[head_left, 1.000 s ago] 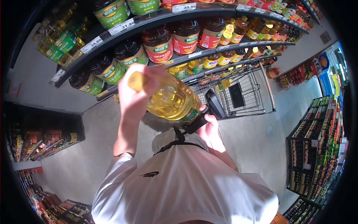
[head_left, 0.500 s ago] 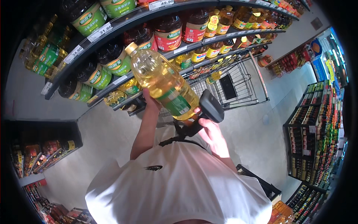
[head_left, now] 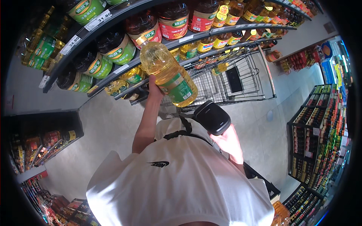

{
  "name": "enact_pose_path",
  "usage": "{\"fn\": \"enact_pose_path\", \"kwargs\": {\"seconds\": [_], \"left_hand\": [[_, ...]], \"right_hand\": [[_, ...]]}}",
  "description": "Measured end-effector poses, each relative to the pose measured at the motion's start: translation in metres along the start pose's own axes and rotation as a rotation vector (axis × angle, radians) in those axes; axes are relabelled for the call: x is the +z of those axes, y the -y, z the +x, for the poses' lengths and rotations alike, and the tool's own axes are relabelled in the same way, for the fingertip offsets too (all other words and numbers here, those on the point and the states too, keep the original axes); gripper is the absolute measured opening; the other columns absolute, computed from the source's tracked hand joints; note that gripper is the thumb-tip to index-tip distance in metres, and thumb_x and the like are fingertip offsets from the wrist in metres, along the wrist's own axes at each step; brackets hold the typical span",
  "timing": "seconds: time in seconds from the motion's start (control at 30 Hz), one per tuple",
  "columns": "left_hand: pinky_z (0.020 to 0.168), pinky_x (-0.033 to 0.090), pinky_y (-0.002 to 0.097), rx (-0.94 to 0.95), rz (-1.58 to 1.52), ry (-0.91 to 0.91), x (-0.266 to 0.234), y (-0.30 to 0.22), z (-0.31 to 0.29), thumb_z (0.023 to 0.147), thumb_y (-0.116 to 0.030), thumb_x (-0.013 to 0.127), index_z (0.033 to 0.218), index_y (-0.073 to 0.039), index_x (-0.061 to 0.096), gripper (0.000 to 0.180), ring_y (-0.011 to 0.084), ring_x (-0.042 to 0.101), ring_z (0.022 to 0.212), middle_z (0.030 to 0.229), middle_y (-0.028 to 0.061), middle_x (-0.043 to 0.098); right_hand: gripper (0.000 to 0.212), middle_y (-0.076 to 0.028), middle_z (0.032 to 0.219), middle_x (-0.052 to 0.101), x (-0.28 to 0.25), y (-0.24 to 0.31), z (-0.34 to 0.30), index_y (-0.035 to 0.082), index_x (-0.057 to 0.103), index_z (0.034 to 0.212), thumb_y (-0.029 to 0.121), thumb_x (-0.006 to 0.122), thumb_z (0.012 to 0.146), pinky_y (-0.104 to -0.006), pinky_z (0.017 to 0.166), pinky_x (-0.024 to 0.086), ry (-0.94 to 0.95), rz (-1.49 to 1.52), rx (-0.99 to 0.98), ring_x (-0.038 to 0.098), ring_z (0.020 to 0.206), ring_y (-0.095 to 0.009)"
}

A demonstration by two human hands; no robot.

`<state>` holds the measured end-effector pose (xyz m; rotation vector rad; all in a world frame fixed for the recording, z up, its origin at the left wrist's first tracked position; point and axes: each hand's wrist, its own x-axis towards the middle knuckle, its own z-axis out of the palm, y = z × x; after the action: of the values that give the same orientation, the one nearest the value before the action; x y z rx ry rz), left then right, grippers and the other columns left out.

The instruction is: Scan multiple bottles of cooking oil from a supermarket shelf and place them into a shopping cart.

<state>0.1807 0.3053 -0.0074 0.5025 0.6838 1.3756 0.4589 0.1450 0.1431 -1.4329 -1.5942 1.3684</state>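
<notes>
My left hand is closed around a large clear bottle of golden cooking oil, lifted in front of the shelves. The bottle leans, its gold-coloured cap toward the upper left, and a green label with a barcode shows on its lower part. In my right hand is a black handheld barcode scanner with a broad rounded head. The scanner is apart from the bottle, just below its base. My right fingers are partly hidden behind the scanner.
Curved shelves of oil bottles run across the front. Dark bottles with green labels stand left of the held bottle. A metal shopping cart stands ahead right, with a small oil bottle inside. Stocked racks line the far right.
The scanner has moved down and right, away from the bottle's base, and its head has turned. The bottle has shifted slightly up and right and stands more upright in my left hand.
</notes>
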Motion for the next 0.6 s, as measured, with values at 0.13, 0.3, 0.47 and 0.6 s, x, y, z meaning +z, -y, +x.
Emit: {"fn": "enact_pose_path", "kwargs": {"seconds": [0.13,0.3,0.47,0.6], "left_hand": [[0.104,0.045,0.0456,-0.024,-0.032,-0.014,-0.001,0.004,-0.001,0.082,-0.068,0.059,0.144,-0.004,0.039,0.091,0.0301,0.054,0.125,0.140,0.0157,0.052],[0.106,0.044,0.0456,-0.047,-0.044,0.042,-0.010,0.014,0.007,0.084,-0.066,0.058,0.144,-0.004,0.039,0.089,0.0309,0.053,0.127,0.141,0.0159,0.051],[0.105,0.045,0.0472,-0.064,-0.013,0.033,-0.020,0.024,0.008,0.080,-0.071,0.060,0.145,-0.005,0.038,0.095,0.0317,0.053,0.127,0.142,0.0156,0.050],[0.104,0.046,0.0474,-0.064,0.031,0.073,-0.012,0.027,0.007,0.075,-0.077,0.061,0.145,-0.005,0.038,0.103,0.0314,0.053,0.126,0.141,0.0159,0.051]], "right_hand": [[0.013,-0.009,0.064,0.057,0.002,0.005,0.001,-0.002,0.058,0.080,0.003,0.068,0.071,-0.0313,0.061,0.048,-0.099,0.056,-0.039,0.048,0.060,-0.012],[0.015,-0.008,0.066,0.060,0.002,0.011,0.000,-0.002,0.059,0.081,0.003,0.069,0.071,-0.0310,0.062,0.049,-0.108,0.025,-0.010,0.052,0.061,-0.011],[0.016,-0.004,0.072,0.063,-0.012,-0.002,-0.005,0.000,0.063,0.086,-0.004,0.066,0.070,-0.0303,0.065,0.050,-0.033,0.027,0.112,0.058,0.068,-0.012],[0.013,-0.004,0.069,0.061,-0.017,-0.001,-0.006,-0.002,0.060,0.081,-0.004,0.064,0.069,-0.0303,0.062,0.049,-0.025,-0.019,0.143,0.054,0.065,-0.012]]}}
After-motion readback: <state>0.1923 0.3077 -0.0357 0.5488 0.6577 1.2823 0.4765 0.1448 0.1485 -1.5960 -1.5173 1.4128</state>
